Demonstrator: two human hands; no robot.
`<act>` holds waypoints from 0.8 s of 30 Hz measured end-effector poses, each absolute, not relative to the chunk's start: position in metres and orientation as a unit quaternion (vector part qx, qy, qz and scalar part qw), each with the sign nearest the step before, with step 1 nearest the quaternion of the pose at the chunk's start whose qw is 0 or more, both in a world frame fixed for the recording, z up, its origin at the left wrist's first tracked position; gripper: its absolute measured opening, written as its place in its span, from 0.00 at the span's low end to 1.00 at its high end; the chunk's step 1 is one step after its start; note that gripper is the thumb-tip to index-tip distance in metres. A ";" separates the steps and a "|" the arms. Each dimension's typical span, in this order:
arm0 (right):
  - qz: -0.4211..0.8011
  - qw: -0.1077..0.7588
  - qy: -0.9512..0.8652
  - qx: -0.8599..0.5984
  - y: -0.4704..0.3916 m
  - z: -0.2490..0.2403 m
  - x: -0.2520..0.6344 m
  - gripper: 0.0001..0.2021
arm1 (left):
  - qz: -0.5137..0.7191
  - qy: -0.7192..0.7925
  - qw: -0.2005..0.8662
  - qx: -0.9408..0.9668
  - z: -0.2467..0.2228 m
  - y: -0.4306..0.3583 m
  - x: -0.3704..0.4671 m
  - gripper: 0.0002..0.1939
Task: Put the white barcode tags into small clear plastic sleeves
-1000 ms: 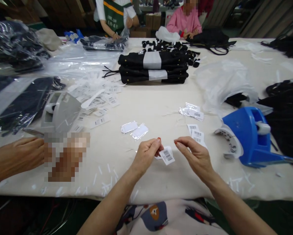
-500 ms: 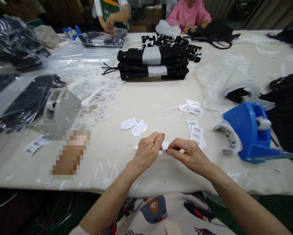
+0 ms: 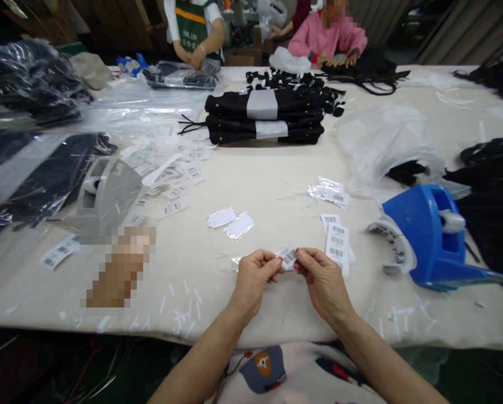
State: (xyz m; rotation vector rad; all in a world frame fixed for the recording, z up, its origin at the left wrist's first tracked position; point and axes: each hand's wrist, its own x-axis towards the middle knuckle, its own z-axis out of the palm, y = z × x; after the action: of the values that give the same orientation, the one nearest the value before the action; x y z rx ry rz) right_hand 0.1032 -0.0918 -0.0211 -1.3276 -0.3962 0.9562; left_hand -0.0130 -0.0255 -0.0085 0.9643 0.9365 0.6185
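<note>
- At the counter (image 3: 276,179): L hand (image 3: 254,278) and R hand (image 3: 323,280) meet over the near edge, fingertips of both pinched together on one small barcode tag (image 3: 289,257) held just above the cloth
- L grip: thumb and forefinger clamped on the tag's left end; R grip: same, clamped on its right end; tag tilted, barcode facing up
- Just right of the hands, a short stack of barcode labels (image 3: 336,241) lies flat; beyond it a clear packet of tags (image 3: 330,192)
- Two white tags in clear sleeves (image 3: 230,221) sit side by side, near and ahead of the L hand
- Blue tape dispenser (image 3: 430,235) stands at right, well apart from the hands, a strip of printed labels curling at its front
- Grey dispenser (image 3: 104,193) at left, w/ loose labels (image 3: 171,168) scattered behind it
- Mid-counter: stack of folded black garments (image 3: 263,118) w/ white bands; clear plastic bags (image 3: 381,140) to its right
- Far side: two other people, one in a green apron (image 3: 194,28), one in a pink top (image 3: 327,36), hands on their own bundles
- White scraps (image 3: 184,308) litter the near edge of the cloth
</note>
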 end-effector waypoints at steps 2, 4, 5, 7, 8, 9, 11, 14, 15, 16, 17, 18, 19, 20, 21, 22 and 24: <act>0.412 0.634 -0.220 -0.617 -0.094 -0.022 0.105 0.12 | 0.282 0.432 0.724 0.457 -0.009 -0.024 -0.014 0.09; 0.359 0.580 -0.299 -0.668 -0.098 -0.023 0.109 0.13 | 0.268 0.431 0.702 0.500 -0.009 -0.022 -0.017 0.08; 0.319 0.550 -0.341 -0.692 -0.099 -0.023 0.111 0.14 | 0.261 0.430 0.689 0.521 -0.009 -0.021 -0.019 0.08; 0.252 0.507 -0.397 -0.722 -0.102 -0.024 0.115 0.14 | 0.253 0.430 0.671 0.549 -0.008 -0.020 -0.022 0.08; 0.241 0.501 -0.406 -0.725 -0.102 -0.023 0.117 0.14 | 0.253 0.432 0.666 0.554 -0.008 -0.020 -0.023 0.08; 0.246 0.502 -0.405 -0.723 -0.102 -0.023 0.118 0.15 | 0.253 0.433 0.662 0.556 -0.008 -0.019 -0.024 0.08; 0.279 0.512 -0.400 -0.707 -0.101 -0.020 0.121 0.15 | 0.248 0.435 0.656 0.564 -0.008 -0.018 -0.025 0.08; 0.312 0.521 -0.407 -0.683 -0.098 -0.016 0.121 0.12 | 0.228 0.432 0.647 0.585 -0.009 -0.017 -0.025 0.08; 0.319 0.524 -0.407 -0.677 -0.097 -0.015 0.121 0.12 | 0.220 0.430 0.645 0.592 -0.010 -0.016 -0.025 0.08; 0.327 0.528 -0.402 -0.673 -0.096 -0.015 0.120 0.11 | 0.210 0.427 0.642 0.601 -0.011 -0.015 -0.025 0.08; 0.333 0.533 -0.394 -0.670 -0.095 -0.015 0.120 0.11 | 0.200 0.426 0.638 0.610 -0.012 -0.014 -0.026 0.08; 0.335 0.541 -0.382 -0.670 -0.094 -0.016 0.119 0.11 | 0.195 0.427 0.630 0.618 -0.013 -0.012 -0.027 0.08; 0.333 0.551 -0.365 -0.673 -0.094 -0.018 0.119 0.11 | 0.198 0.433 0.617 0.627 -0.014 -0.010 -0.029 0.08; 0.327 0.563 -0.343 -0.677 -0.093 -0.021 0.118 0.11 | 0.211 0.441 0.595 0.639 -0.015 -0.008 -0.031 0.09; 0.318 0.577 -0.318 -0.682 -0.094 -0.025 0.118 0.11 | 0.229 0.444 0.562 0.659 -0.017 -0.006 -0.034 0.11; 0.311 0.589 -0.294 -0.686 -0.094 -0.028 0.118 0.12 | 0.250 0.435 0.519 0.692 -0.019 -0.003 -0.038 0.11; 0.309 0.595 -0.268 -0.692 -0.095 -0.034 0.119 0.12 | 0.276 0.371 0.402 0.790 -0.024 0.002 -0.045 0.09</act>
State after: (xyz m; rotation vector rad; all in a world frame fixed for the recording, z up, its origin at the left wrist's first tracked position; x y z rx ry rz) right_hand 0.1188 -0.0946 -0.0345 -1.6074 -0.6223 0.7174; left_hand -0.0450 0.0016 -0.0237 1.9971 0.9387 0.6966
